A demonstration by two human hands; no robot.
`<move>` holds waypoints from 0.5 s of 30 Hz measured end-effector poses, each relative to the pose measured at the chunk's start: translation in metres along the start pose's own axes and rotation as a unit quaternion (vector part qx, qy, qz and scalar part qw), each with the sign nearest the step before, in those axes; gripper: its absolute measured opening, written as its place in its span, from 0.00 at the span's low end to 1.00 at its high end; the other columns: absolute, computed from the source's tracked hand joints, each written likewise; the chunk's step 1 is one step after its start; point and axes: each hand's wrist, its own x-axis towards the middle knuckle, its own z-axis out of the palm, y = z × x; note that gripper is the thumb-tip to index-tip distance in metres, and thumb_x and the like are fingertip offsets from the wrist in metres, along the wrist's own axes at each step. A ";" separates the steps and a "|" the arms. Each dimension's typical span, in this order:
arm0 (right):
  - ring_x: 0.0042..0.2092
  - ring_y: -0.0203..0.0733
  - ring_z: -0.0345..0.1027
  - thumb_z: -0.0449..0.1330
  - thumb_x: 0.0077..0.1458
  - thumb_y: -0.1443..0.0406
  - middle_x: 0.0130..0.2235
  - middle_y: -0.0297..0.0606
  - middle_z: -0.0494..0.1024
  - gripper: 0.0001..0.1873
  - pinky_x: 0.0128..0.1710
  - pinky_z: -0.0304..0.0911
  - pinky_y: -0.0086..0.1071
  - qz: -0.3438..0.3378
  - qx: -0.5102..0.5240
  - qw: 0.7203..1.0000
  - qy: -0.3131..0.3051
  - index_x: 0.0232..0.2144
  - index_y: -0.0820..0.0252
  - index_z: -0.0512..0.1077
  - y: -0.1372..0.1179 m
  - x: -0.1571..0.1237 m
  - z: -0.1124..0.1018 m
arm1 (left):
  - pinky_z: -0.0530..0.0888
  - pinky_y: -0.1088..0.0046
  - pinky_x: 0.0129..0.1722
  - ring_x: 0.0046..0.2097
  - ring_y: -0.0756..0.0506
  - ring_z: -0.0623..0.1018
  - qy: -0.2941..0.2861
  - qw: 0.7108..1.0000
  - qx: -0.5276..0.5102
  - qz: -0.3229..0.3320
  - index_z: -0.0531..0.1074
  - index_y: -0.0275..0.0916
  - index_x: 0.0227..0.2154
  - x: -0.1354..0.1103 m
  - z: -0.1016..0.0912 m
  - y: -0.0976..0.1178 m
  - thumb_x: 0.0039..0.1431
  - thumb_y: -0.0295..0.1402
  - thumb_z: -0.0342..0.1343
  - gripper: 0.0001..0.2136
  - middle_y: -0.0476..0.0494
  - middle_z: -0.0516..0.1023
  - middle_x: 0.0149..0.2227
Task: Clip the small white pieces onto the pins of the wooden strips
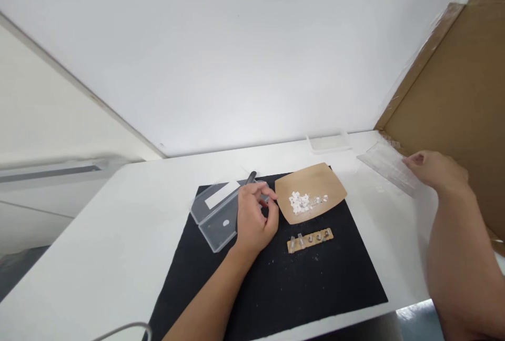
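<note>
My left hand (256,217) rests over the black mat with its fingers curled and the fingertips close to the thumb; whatever they pinch is too small or hidden. A dark pen-like tool (251,177) shows behind this hand, partly covered by it. Under and beside the hand lies an opened clear plastic case (215,228) with a white label and a small white disc. At the right, my right hand (437,170) is closed on the edge of a flat clear plastic piece (389,164), tilted by the cardboard wall.
A brown paper tray (315,175) holds many small white pieces (300,202). In front of it, a tan strip (310,241) carries several small clear and metallic parts. A clear shallow tray (329,142) stands at the back wall. Cardboard (457,83) bounds the right side.
</note>
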 end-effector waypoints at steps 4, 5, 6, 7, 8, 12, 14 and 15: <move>0.48 0.59 0.73 0.55 0.64 0.45 0.46 0.43 0.84 0.20 0.42 0.65 0.50 0.011 0.009 0.999 0.048 0.48 0.44 0.78 -0.009 -0.004 -0.012 | 0.76 0.66 0.36 0.43 0.42 0.76 0.001 1.000 0.009 0.006 0.61 0.41 0.57 -0.002 0.001 -0.001 0.65 0.22 0.54 0.20 0.41 0.76 0.41; 0.48 0.58 0.73 0.54 0.65 0.45 0.47 0.43 0.83 0.20 0.42 0.64 0.49 -0.005 0.004 0.999 0.052 0.49 0.43 0.77 -0.013 0.000 -0.013 | 0.76 0.66 0.35 0.43 0.42 0.76 0.002 1.000 0.012 0.008 0.61 0.41 0.57 -0.002 0.001 -0.001 0.65 0.22 0.54 0.19 0.41 0.76 0.41; 0.49 0.58 0.73 0.54 0.66 0.45 0.49 0.42 0.83 0.21 0.42 0.63 0.48 -0.023 -0.003 0.999 0.047 0.51 0.43 0.77 -0.019 0.006 -0.014 | 0.76 0.66 0.35 0.44 0.42 0.76 0.002 1.000 0.013 0.010 0.61 0.41 0.57 -0.003 0.002 -0.002 0.65 0.22 0.53 0.19 0.41 0.76 0.41; 0.50 0.57 0.72 0.53 0.66 0.44 0.51 0.43 0.82 0.23 0.43 0.63 0.47 -0.045 -0.014 0.998 0.034 0.53 0.43 0.75 -0.025 0.015 -0.014 | 0.76 0.67 0.35 0.44 0.42 0.76 0.001 1.000 0.012 0.010 0.61 0.41 0.57 -0.003 0.002 -0.002 0.65 0.22 0.53 0.19 0.41 0.76 0.41; 0.51 0.57 0.72 0.52 0.67 0.43 0.54 0.44 0.81 0.24 0.44 0.62 0.47 -0.066 -0.038 0.997 0.009 0.57 0.44 0.73 -0.030 0.026 -0.014 | 0.76 0.67 0.35 0.43 0.42 0.76 -0.001 1.000 0.010 0.010 0.61 0.41 0.57 -0.003 0.002 -0.002 0.65 0.22 0.53 0.19 0.41 0.75 0.40; 0.53 0.58 0.71 0.62 0.63 0.48 0.57 0.52 0.78 0.27 0.45 0.60 0.47 -0.099 -0.078 0.991 -0.041 0.58 0.52 0.72 -0.048 0.081 -0.012 | 0.76 0.67 0.34 0.43 0.42 0.76 0.002 1.000 0.007 0.020 0.61 0.41 0.57 -0.002 0.001 -0.002 0.65 0.22 0.53 0.20 0.41 0.75 0.41; 0.53 0.58 0.71 0.66 0.62 0.51 0.58 0.58 0.77 0.26 0.44 0.59 0.46 -0.110 -0.091 0.988 -0.052 0.56 0.58 0.73 -0.051 0.104 -0.008 | 0.76 0.67 0.34 0.43 0.42 0.76 0.007 1.000 0.011 0.024 0.61 0.41 0.57 -0.002 0.001 -0.002 0.65 0.21 0.53 0.20 0.42 0.75 0.41; 0.52 0.58 0.71 0.67 0.61 0.52 0.56 0.60 0.78 0.26 0.43 0.59 0.46 -0.115 -0.094 0.987 -0.054 0.55 0.61 0.74 -0.051 0.113 -0.005 | 0.76 0.67 0.34 0.42 0.43 0.77 0.009 1.000 0.012 0.024 0.61 0.41 0.57 -0.002 0.001 -0.003 0.65 0.21 0.53 0.20 0.42 0.75 0.40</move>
